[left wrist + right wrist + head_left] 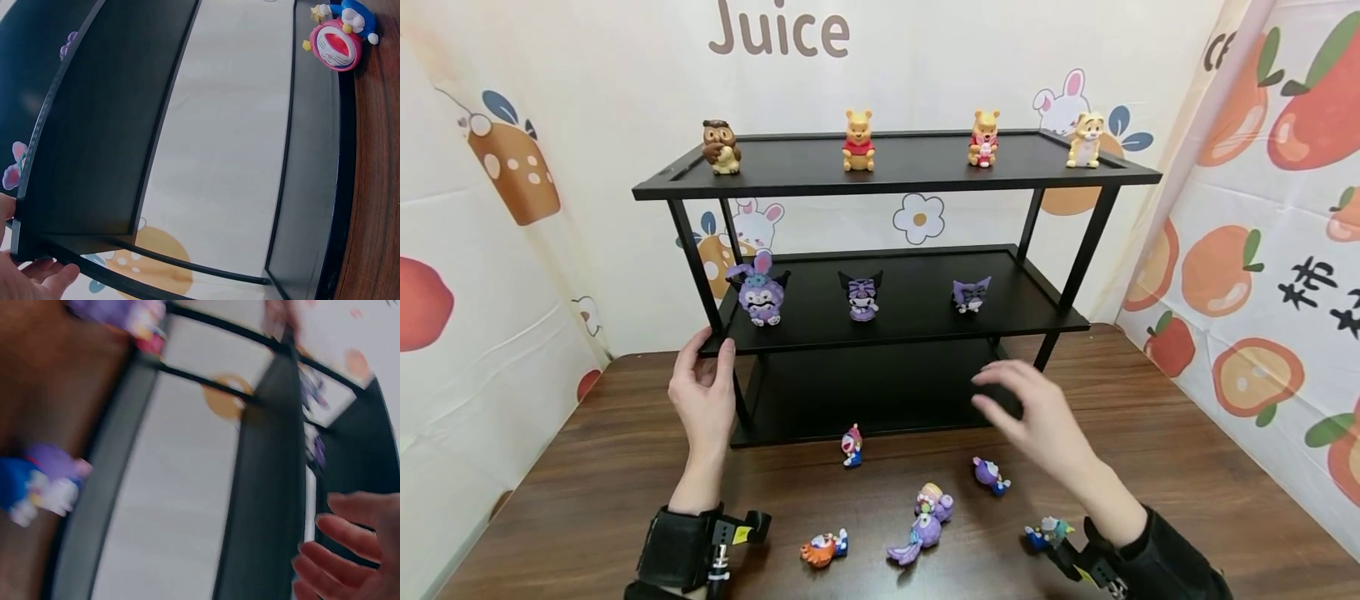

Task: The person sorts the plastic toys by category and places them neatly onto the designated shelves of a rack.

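Note:
A black three-tier shelf (pixel 895 337) stands on the wooden table. My left hand (pixel 703 392) grips the front left corner of its middle tier; in the left wrist view the left hand (pixel 37 275) has thumb and fingers around that corner. My right hand (pixel 1037 417) hovers in front of the shelf's right side, fingers bent and apart, holding nothing. On the middle tier are a purple rabbit-eared figurine (pixel 761 293), a purple figurine with black ears (pixel 862 298) and a small purple one (pixel 972 295). Nearest below the right hand lies a purple-and-blue figurine (pixel 991 475).
The top tier bears an owl figurine (pixel 721 148), two yellow bears in red, one of them here (pixel 859 143), and a pale yellow figurine (pixel 1086 142). Around the table's front lie a pink-and-blue figurine (pixel 852 446), an orange one (pixel 824 549), purple ones (pixel 925 531) and a green-and-blue one (pixel 1049 533).

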